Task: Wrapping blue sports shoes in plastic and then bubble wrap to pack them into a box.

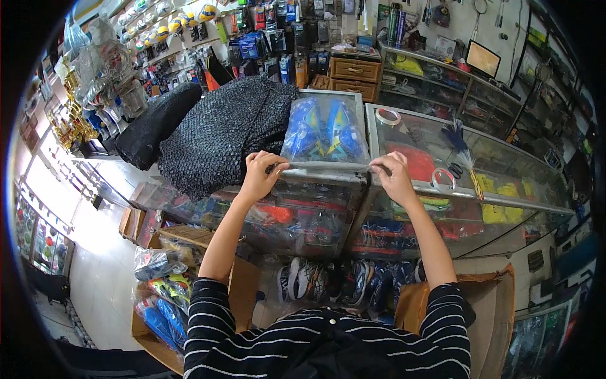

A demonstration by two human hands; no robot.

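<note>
A clear plastic bag (325,132) with a pair of blue and yellow sports shoes (339,128) inside lies flat on the glass counter. Its near edge is stretched between my two hands. My left hand (263,171) pinches the left corner of that edge between thumb and fingers, close to a dark textured sheet (227,128) heaped on the counter. The right corner is pinched in my right hand (392,173), over the counter's front frame.
Right of the bag on the glass counter (511,151) are a tape roll (387,116), another tape roll (443,179), black scissors (456,170) and a feather-like duster (461,142). Below stand shoes (303,279), an open carton (492,308) and a carton of bagged goods (156,341).
</note>
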